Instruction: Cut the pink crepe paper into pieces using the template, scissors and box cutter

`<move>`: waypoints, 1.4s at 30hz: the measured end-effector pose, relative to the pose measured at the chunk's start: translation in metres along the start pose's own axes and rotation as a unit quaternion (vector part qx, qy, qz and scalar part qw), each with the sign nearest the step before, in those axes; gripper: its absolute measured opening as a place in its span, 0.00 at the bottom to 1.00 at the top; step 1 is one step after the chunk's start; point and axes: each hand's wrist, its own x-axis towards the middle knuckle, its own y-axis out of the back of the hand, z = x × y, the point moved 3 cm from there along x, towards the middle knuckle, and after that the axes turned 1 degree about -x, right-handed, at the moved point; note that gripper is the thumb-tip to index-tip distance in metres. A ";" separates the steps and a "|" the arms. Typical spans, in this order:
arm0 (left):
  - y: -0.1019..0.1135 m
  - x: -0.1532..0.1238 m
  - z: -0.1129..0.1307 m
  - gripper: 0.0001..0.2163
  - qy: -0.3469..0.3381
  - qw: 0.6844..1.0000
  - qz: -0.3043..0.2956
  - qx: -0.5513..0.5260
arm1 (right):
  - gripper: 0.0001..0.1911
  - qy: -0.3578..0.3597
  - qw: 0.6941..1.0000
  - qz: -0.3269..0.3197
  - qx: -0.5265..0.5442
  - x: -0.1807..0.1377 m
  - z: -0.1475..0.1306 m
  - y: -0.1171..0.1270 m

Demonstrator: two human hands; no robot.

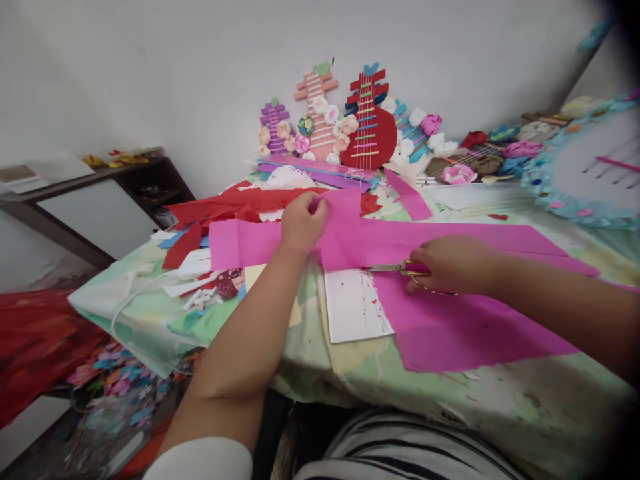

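Note:
A large sheet of pink paper (450, 327) lies across the table (525, 400). My left hand (301, 223) is closed on the upper edge of a strip of that pink paper and lifts it slightly. My right hand (450, 263) grips gold-handled scissors (400, 268) whose blades point left into the pink sheet. A white card (353, 307) lies under the sheet's left edge, just below the scissors.
Red paper (225, 207) and scraps lie at the left of the table. Paper craft guitars (370, 127) and paper flowers stand against the back wall. A round blue-rimmed craft (585, 167) sits at the right. A dark shelf (100, 180) stands left.

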 end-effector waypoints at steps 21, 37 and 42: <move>0.001 -0.003 0.003 0.06 -0.007 0.998 0.031 -0.060 | 0.23 0.039 0.999 -0.016 0.005 0.011 -0.012 0.000; 0.003 0.000 -0.001 0.05 0.017 0.997 0.040 -0.064 | 0.21 0.054 0.998 -0.025 0.027 0.008 -0.008 0.003; 0.003 0.001 -0.003 0.05 0.023 0.997 0.036 -0.071 | 0.24 0.031 0.999 -0.006 -0.007 0.001 -0.004 0.005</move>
